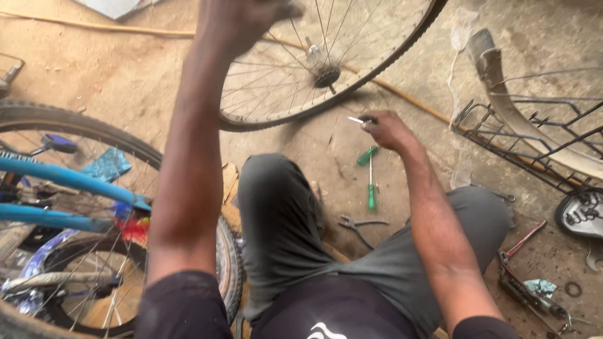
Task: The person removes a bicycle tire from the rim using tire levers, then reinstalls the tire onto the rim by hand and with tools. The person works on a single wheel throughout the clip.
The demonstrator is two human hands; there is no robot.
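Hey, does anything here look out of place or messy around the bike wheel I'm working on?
Tools lie scattered on the dirt floor: two green-handled screwdrivers, pliers, a red-handled tool. A loose mudguard rests across the wire rack.

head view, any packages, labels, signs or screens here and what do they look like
White logo mark: on the person's dark shirt, bottom edge, curved white strokes.
Crumpled wrapper: on the ground at lower right beside the red-handled tools, pale blue-green, shiny.
No signs or screens show.
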